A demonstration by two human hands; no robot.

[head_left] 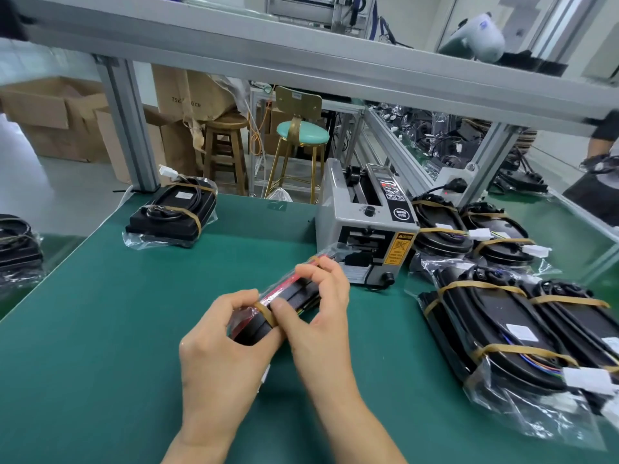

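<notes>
Green bench mat (100, 313): left hand (217, 356) and right hand (318, 316) both grip bagged black unit (294, 293), fingers curled; its underside is hidden.

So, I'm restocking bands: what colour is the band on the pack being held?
Tan: the band round the pack, head view.

Both forearms come in from the near edge, angling toward each other. Left hand (221, 333) has its fingers curled over the near end of the bagged pack (294, 293). Right hand (318, 309) grips it from the right, thumb pressing, fingers bent over the top.
</notes>
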